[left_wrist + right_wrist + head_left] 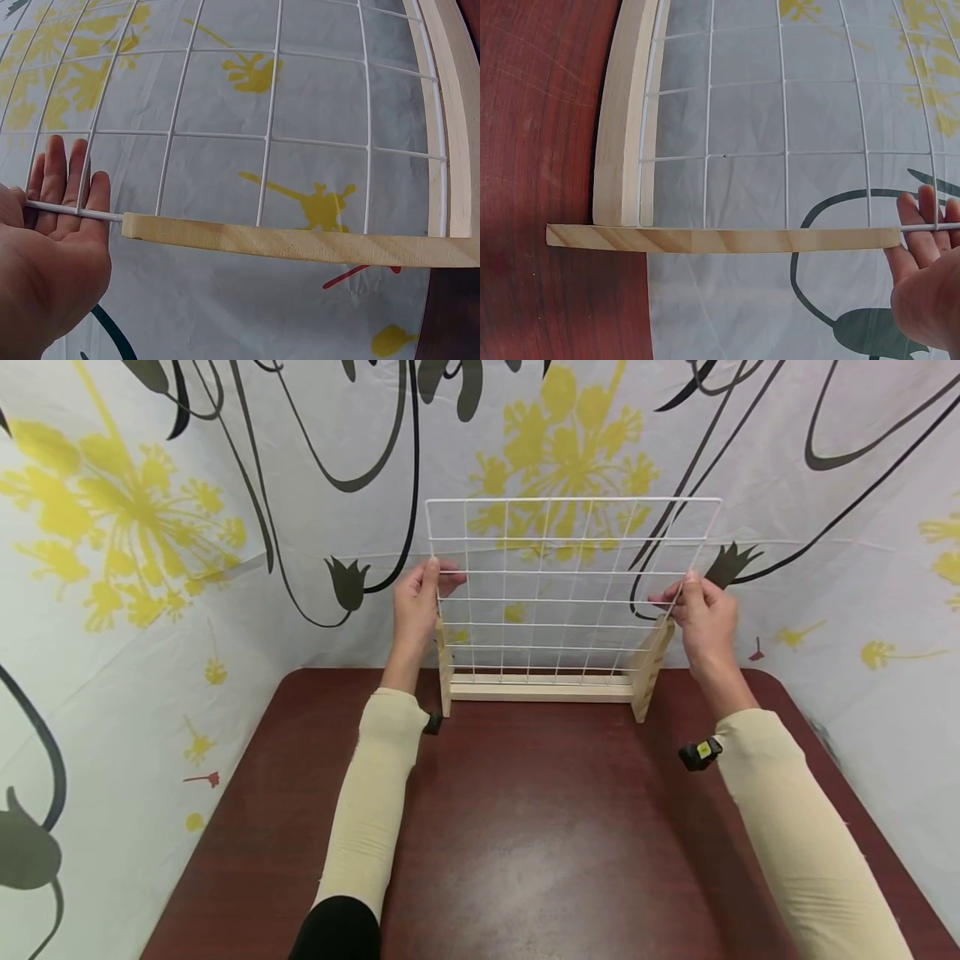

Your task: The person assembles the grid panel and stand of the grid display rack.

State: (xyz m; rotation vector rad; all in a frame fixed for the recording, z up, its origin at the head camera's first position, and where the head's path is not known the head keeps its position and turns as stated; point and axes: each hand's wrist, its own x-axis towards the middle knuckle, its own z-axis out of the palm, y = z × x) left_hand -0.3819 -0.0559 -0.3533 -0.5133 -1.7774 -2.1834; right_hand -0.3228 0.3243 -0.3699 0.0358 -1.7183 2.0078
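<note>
A white wire grid panel [558, 599] stands upright in a pale wooden stand [542, 692] at the table's far side. My left hand [420, 602] pinches the grid's left edge wire between thumb and fingers, just above the stand's left side piece [292, 240]. On the opposite edge, my right hand [705, 618] pinches the wire above the right side piece [727, 240]. Both wrist views show fingers behind the wire. The grid's lower edge sits at the wooden crossbar [626, 112]; how it seats there cannot be told.
The dark red-brown table [525, 827] stretches from the stand toward me. Behind and beside it hangs a white sheet [247, 635] printed with yellow flowers and grey stems. A small black device [699, 754] is strapped at the right wrist.
</note>
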